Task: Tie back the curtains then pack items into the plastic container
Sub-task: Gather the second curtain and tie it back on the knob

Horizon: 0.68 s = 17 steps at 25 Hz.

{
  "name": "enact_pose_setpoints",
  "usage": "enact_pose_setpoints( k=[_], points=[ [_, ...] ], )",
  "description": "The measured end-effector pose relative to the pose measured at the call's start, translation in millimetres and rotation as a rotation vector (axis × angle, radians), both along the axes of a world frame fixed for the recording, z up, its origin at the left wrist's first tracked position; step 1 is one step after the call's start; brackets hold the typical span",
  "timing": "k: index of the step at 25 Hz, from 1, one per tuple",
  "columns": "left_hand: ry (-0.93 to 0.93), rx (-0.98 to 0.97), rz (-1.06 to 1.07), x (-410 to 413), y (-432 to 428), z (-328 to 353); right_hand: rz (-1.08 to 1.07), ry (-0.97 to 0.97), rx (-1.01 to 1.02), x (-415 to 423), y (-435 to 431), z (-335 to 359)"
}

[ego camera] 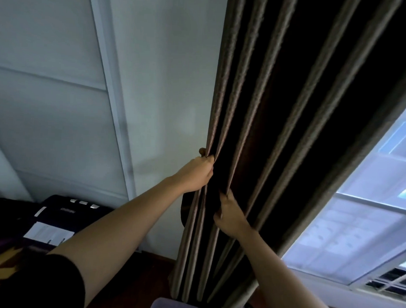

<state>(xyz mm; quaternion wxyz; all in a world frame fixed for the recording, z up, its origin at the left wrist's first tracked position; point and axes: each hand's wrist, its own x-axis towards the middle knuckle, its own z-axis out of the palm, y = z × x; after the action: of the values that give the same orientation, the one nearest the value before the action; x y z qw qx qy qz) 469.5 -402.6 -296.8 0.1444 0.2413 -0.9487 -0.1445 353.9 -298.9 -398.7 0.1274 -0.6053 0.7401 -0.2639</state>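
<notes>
Curtain [275, 98] gathered, not tied. My left hand [195, 174] has fingers clamped round the edge folds, and my right hand [229, 216] pinches a pleat just below. No tie visible. Container out of view, so I judge packing hasn't started.

A home bedroom: pleated curtain [256, 123], window [360, 224], sliding wardrobe doors [61, 107].
</notes>
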Motion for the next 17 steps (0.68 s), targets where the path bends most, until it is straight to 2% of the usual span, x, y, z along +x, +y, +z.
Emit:
enact_pose_setpoints(
  k=[2, 6, 10, 11, 13, 15, 16, 17],
  points=[
    [-0.002, 0.046, -0.030, -7, 3, 2, 0.091, 0.035, 0.078, 4, 8, -25],
    [-0.015, 0.146, -0.050, -19, 10, 5, 0.124, 0.112, 0.139, 2, 9, -34],
    [0.000, 0.031, -0.036, -31, 21, 1, 0.095, 0.208, 0.249, 11, 10, -33],
    [0.018, 0.007, -0.031, -33, 20, -1, 0.077, 0.232, 0.226, 11, 12, -32],
    [0.040, 0.014, -0.018, -31, 15, -2, -0.068, 0.270, -0.037, 9, 19, -25],
    [0.045, 0.022, -0.024, -25, 10, 0, -0.377, 0.204, -0.377, 1, 25, -7],
    [0.061, 0.011, -0.014, -22, 9, 2, -0.494, 0.133, -0.481, -4, 25, 5],
    [0.104, 0.000, 0.013, -20, 10, 5, -0.547, 0.067, -0.501, -9, 22, 18]
  ],
)
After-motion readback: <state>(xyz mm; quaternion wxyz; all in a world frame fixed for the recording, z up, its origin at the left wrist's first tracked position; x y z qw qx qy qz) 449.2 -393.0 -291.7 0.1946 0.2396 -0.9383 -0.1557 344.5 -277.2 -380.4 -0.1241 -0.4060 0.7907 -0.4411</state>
